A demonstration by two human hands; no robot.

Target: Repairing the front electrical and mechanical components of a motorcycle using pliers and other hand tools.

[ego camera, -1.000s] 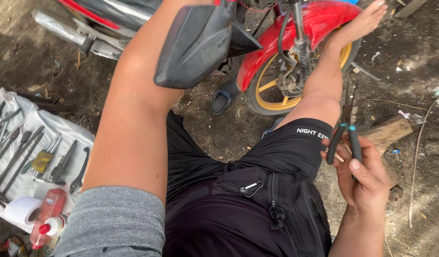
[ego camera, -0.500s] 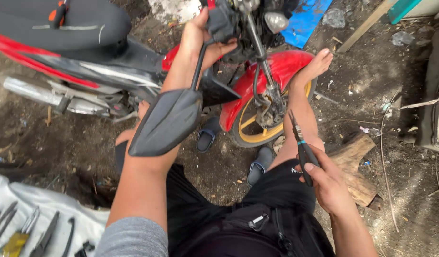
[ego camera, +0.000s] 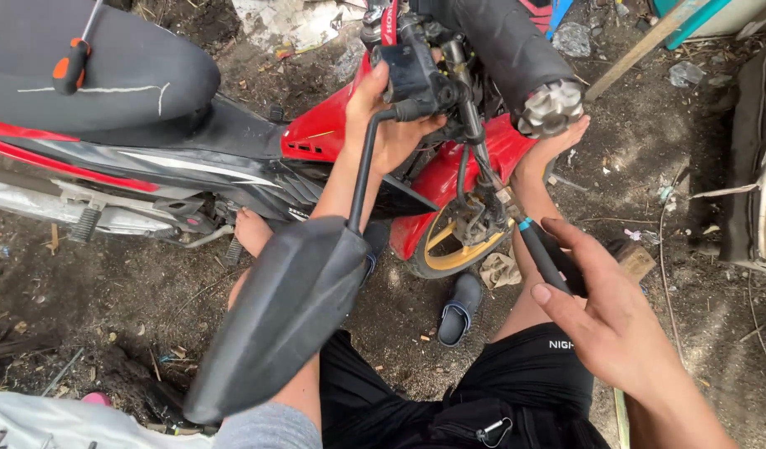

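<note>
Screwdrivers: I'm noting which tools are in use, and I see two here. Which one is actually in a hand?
The black-handled screwdriver with the blue collar, gripped in the right hand near the front wheel. The orange-handled screwdriver lies untouched on the motorcycle seat.

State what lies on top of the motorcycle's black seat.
On the seat lies a screwdriver with an orange-and-black handle, its shaft running out of frame. The seat's left end is out of view.

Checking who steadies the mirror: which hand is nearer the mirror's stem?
Left. The left hand grips beside the stem; the right hand holds a screwdriver, away from it.
</note>
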